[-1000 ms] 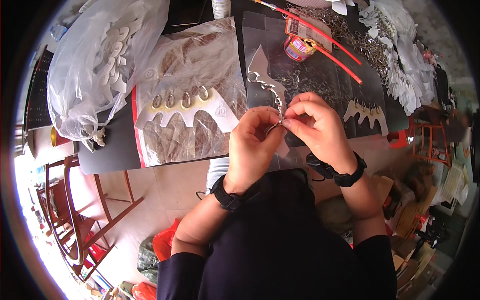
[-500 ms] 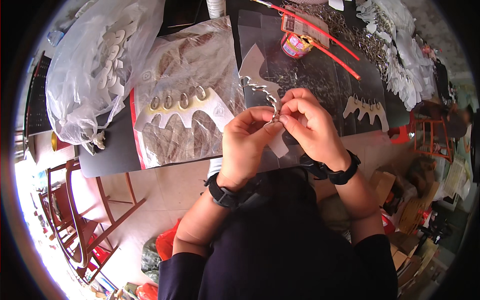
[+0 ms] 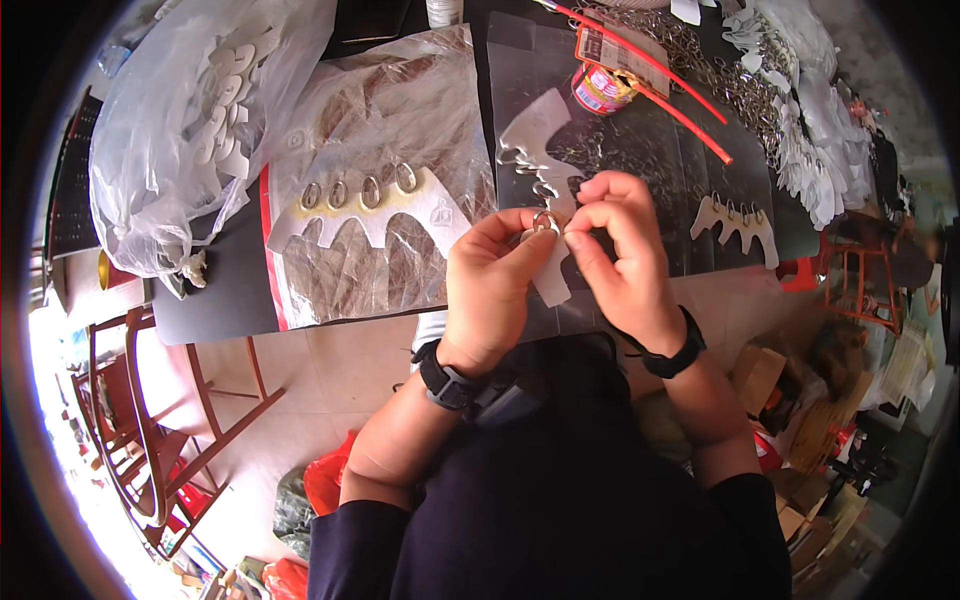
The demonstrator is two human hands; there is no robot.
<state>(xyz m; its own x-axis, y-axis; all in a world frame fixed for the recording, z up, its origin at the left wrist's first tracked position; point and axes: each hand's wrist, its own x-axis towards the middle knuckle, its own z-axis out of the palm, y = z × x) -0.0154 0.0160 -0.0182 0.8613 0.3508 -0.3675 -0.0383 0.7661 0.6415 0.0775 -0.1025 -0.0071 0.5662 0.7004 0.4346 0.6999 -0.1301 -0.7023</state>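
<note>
My left hand (image 3: pixel 490 285) pinches the lower part of a white scalloped piece (image 3: pixel 545 125) between thumb and fingers. An oval metal ring (image 3: pixel 543 219) stands at the left thumb tip, against the piece's edge. Farther up that edge other metal rings show, partly overlapped by the piece. My right hand (image 3: pixel 625 265) is curled just to the right, thumb and forefinger drawn together near the ring; what lies in that pinch is too small to make out. A similar scalloped piece (image 3: pixel 345 222) with several oval rings along its yellowish top edge lies to the left.
A clear bag (image 3: pixel 165 150) of white pieces sits at the left. Beyond my hands are a small tin (image 3: pixel 603 90) and red sticks (image 3: pixel 690 127). Another ringed piece (image 3: pixel 735 228) lies right, near heaped metal rings (image 3: pixel 690 60). Wooden chairs flank the dark table (image 3: pixel 220 310).
My right hand has drawn slightly away from my left and lowered. The oval ring at my left thumb now shows more plainly, and the held piece has shifted to the right.
</note>
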